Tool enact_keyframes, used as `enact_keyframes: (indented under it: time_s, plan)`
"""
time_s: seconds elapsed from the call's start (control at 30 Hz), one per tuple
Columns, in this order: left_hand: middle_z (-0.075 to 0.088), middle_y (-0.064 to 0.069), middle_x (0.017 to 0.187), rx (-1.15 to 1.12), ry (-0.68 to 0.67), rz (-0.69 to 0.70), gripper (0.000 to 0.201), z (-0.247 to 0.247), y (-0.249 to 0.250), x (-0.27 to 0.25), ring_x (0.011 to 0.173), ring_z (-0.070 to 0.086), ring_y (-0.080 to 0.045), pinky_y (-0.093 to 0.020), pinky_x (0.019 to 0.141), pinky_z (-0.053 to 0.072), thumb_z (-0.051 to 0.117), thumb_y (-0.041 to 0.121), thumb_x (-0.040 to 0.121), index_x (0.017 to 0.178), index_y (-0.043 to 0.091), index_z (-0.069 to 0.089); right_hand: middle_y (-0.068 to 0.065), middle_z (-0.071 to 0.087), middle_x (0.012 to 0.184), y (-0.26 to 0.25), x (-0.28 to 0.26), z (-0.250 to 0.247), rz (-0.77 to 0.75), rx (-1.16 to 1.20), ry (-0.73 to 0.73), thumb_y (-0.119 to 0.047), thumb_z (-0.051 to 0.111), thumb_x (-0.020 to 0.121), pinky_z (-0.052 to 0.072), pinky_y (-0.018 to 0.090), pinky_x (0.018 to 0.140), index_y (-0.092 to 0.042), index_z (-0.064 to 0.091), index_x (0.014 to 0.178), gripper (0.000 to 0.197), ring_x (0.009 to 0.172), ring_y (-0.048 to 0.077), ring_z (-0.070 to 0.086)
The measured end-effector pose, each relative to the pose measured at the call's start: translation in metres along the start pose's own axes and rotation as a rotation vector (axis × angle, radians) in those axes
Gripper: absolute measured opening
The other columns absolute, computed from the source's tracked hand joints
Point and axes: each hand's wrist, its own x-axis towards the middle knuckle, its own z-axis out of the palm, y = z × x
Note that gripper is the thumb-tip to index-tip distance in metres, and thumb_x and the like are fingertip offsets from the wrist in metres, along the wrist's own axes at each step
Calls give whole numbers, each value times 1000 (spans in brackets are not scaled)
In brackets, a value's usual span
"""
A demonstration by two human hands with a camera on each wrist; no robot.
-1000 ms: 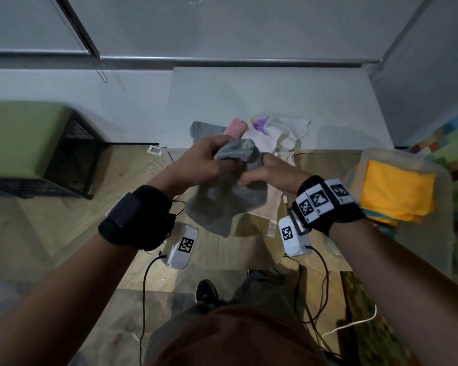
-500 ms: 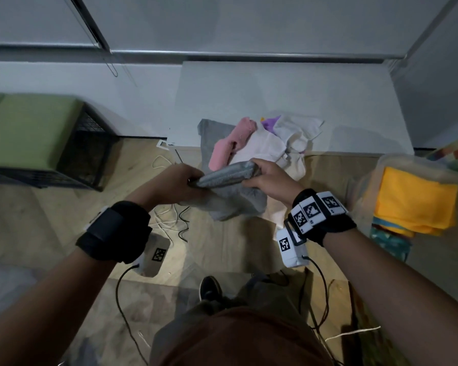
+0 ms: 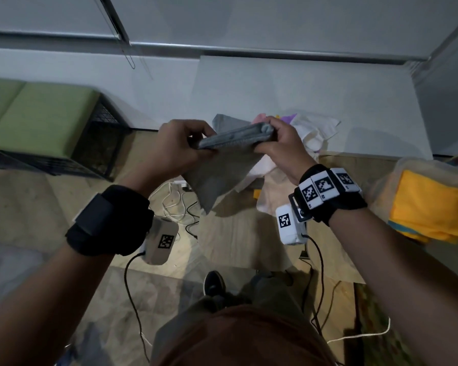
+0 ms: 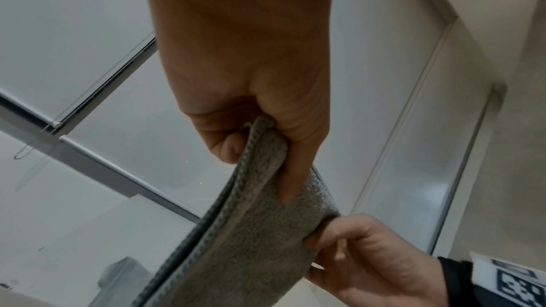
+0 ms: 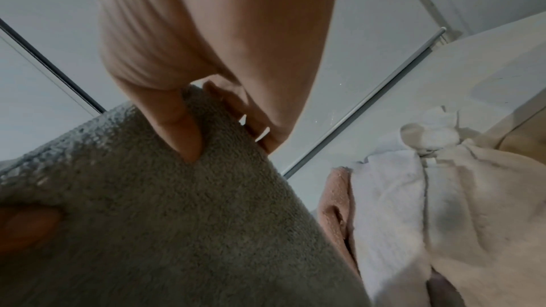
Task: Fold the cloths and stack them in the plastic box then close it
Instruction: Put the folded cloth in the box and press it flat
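Note:
A grey towel (image 3: 222,165) hangs in the air between both hands, its doubled top edge stretched level and a corner drooping below. My left hand (image 3: 180,146) pinches the left end of that edge; the left wrist view shows the thumb and fingers (image 4: 295,160) clamped on the grey towel (image 4: 236,242). My right hand (image 3: 278,143) pinches the right end, thumb (image 5: 180,134) pressed into the grey towel (image 5: 177,230). A heap of unfolded cloths (image 3: 312,133), white, pink and purple, lies on the white table behind. The plastic box (image 3: 381,191) at right holds a folded yellow cloth (image 3: 434,207).
A white table (image 3: 302,88) stands against the wall ahead. A green cushioned black crate (image 3: 45,122) sits at left. Cables (image 3: 175,202) lie on the wooden floor beneath the towel. My shoe (image 3: 213,283) and knees are below. A patterned mat (image 3: 376,313) lies at lower right.
The bunched towel has been drawn out into a flat doubled fold. Both hands have risen and moved apart, pulling the top edge taut.

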Motion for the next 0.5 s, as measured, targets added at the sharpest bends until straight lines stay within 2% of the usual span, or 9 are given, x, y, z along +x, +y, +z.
enact_keyframes:
  time_s: [0.03,0.1,0.17,0.23,0.3,0.37,0.4,0.47,0.5]
  plan:
    - [69,-2,72,3,-35,13,19,1,2,-4,66,59,-12,-31,64,50,72,30,67,85,24,72,14,60,98,-1,-4,-2,16,-4,-37,-5,68,64,51,36,90,-12,64,87,24,96,21,59]
    - [67,1,70,38,-116,28,14,11,1,-13,61,56,-8,-22,60,45,76,23,69,83,24,71,4,59,83,6,-13,-7,62,-63,-157,9,65,72,49,24,73,-16,60,81,27,78,9,56]
    - [62,6,62,106,-235,14,16,31,-6,-26,53,54,-3,-15,54,40,77,19,72,83,28,69,3,57,78,24,-24,-10,88,-189,-308,11,66,72,46,25,67,-16,60,79,28,74,9,53]
    - [59,10,60,174,-390,-6,22,61,-19,-41,53,55,-2,-21,56,41,78,21,71,91,27,70,6,59,80,53,-34,-10,152,-355,-417,7,69,70,42,28,68,-13,62,79,23,76,13,53]
    - [58,10,69,247,-556,-21,28,96,-34,-55,63,56,-10,-23,62,41,79,26,70,95,22,67,7,61,84,86,-45,-7,262,-537,-508,0,70,72,39,27,65,-14,65,81,17,75,13,52]
    - [60,5,74,247,-740,-86,27,129,-47,-69,66,60,-17,-30,64,51,78,26,73,93,21,62,3,58,85,115,-59,-4,365,-658,-619,-3,68,75,36,27,62,-12,64,83,13,75,13,50]
    - [63,1,81,254,-820,-119,27,144,-54,-75,69,62,-19,-32,65,54,77,25,75,97,20,62,0,56,83,126,-66,-3,419,-677,-664,-4,67,75,35,28,61,-10,64,84,11,75,14,49]
    - [66,-6,100,319,-965,-136,34,170,-66,-88,80,62,-22,-30,70,50,73,25,81,112,16,64,-2,55,80,147,-80,-1,516,-675,-714,-5,67,76,35,27,61,-8,65,87,11,75,14,49]
    - [66,-8,105,360,-1025,-120,33,181,-72,-93,84,60,-22,-29,72,46,69,26,83,114,15,65,-3,55,80,155,-86,0,551,-672,-732,-6,67,77,36,26,61,-6,67,92,14,75,13,50]
